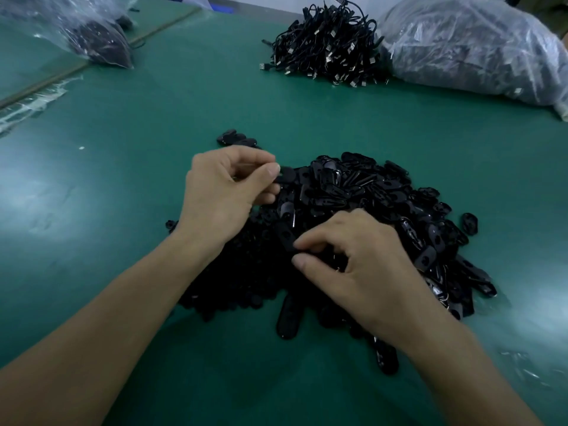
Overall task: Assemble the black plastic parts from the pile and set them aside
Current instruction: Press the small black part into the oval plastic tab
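The left hand (227, 186) has its fingers curled, and its thumb and forefinger pinch a small black plastic part (285, 175) at the left edge of the heap, held just above the other pieces. The right hand (353, 259) is lower and nearer the person, its fingers also curled. Its thumb and forefinger tips close on a second black part (288, 241), a flat oblong piece that lies on top of the heap. The two hands are apart, with loose pieces showing between them.

Both hands work over the pile of black plastic parts (384, 204), which spreads across the middle of the green desk (123, 133). The pile reaches under both forearms and out to the right. One lone black piece (469, 223) lies just off its right edge. Beyond the left hand, apart from the pile, a small group of black parts (235, 139) sits on its own.

Farther back on the desk is a heap of black USB cables (329, 41) with their metal plugs showing. Just right of it is a large clear plastic bag (473, 47) full of dark items. Another clear bag (92, 29) with dark contents lies at the far left corner.
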The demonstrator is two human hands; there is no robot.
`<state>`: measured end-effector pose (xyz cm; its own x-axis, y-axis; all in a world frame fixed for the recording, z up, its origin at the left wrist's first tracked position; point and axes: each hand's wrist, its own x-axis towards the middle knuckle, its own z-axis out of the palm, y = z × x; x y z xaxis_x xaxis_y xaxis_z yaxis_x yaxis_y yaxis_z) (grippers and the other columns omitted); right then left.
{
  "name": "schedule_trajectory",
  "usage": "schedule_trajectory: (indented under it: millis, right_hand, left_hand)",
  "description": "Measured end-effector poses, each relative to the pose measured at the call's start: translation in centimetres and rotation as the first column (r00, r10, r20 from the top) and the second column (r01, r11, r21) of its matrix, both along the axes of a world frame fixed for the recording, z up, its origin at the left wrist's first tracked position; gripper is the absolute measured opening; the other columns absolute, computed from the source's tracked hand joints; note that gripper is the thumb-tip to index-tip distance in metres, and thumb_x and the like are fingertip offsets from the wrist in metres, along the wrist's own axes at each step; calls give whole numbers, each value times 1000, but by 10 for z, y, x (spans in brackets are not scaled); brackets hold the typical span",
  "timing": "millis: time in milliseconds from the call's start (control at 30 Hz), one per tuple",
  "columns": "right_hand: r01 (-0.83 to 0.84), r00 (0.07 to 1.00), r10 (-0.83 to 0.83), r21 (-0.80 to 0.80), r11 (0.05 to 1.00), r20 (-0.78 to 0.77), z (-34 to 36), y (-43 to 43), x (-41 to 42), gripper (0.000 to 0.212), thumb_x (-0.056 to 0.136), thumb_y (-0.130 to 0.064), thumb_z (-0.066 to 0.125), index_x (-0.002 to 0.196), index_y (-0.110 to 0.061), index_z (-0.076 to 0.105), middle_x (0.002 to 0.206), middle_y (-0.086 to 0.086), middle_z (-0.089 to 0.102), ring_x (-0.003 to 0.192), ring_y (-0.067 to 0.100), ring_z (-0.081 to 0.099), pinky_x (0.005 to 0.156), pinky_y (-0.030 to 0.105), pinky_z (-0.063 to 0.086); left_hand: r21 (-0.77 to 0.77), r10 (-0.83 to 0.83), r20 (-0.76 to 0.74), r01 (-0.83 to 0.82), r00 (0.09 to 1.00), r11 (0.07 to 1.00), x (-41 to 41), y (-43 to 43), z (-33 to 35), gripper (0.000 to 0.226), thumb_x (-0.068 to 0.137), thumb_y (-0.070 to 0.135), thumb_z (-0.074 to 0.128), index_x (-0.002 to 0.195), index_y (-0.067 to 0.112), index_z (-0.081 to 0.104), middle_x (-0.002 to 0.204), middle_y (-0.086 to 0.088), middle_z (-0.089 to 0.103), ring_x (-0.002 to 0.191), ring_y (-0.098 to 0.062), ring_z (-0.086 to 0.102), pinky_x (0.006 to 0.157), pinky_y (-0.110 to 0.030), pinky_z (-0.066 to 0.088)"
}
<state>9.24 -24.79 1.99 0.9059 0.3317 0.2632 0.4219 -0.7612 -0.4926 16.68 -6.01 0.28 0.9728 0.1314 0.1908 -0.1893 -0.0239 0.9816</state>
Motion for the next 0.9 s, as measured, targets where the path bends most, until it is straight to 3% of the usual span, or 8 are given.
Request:
schedule_trajectory:
  millis: [100, 267, 400, 567, 800, 900]
  right_hand:
    - [-115, 989, 105, -96, 989, -103, 6, 9, 0, 26, 87, -52, 65, 106, -36, 73, 95, -18, 56, 97, 3, 45, 85, 24, 44]
    - [-176, 977, 145, -205, 963, -159, 11, 24, 2, 22, 88, -49, 68, 107, -38, 73, 96, -15, 46, 98, 7, 38, 86, 25, 39]
    - [-179, 976, 148, -201, 963, -162, 13, 30, 2, 12, 91, -43, 68, 100, -36, 73, 97, -13, 45, 98, 8, 37, 86, 27, 40]
    - [-194, 973, 159, -223, 955, -166, 10, 31, 4, 15, 96, -41, 61, 103, -33, 71, 101, -12, 46, 99, 8, 37, 88, 30, 43]
    - [-162, 981, 154, -57, 985, -114, 8, 31, 7, 9, 96, -27, 58, 92, -27, 66, 93, -13, 51, 91, 3, 45, 81, 23, 43]
    - [-81, 991, 94, 122, 989, -99, 12, 20, 11, 10, 94, -20, 60, 85, -24, 61, 80, -10, 60, 75, 6, 55, 65, 21, 46]
  left_hand:
    - [-28, 13, -18, -13, 1000, 1000, 3, 5, -1, 17, 85, 6, 75, 92, 21, 73, 75, -3, 76, 71, -20, 75, 70, -28, 60]
    - [-74, 29, -68, -34, 997, 997, 3, 6, 0, 16, 85, 0, 74, 87, 15, 69, 70, -5, 74, 70, -22, 74, 70, -31, 61]
    - [-85, 14, -88, -22, 996, 996, 1, 3, 3, 14, 85, -2, 73, 88, 10, 67, 67, -5, 74, 68, -20, 74, 65, -26, 60]
    - [-90, 15, -91, -23, 996, 996, 0, 2, 5, 14, 85, -3, 73, 89, 9, 67, 68, -5, 74, 68, -20, 73, 65, -25, 60]
    - [-37, -6, -91, 3, 996, 999, 1, 3, 1, 14, 83, 3, 76, 88, 12, 68, 70, -6, 75, 71, -22, 75, 66, -27, 60]
    - [-34, -37, -83, 34, 996, 999, -1, 1, 0, 16, 74, 9, 78, 84, 12, 66, 70, -8, 75, 70, -23, 75, 63, -26, 59]
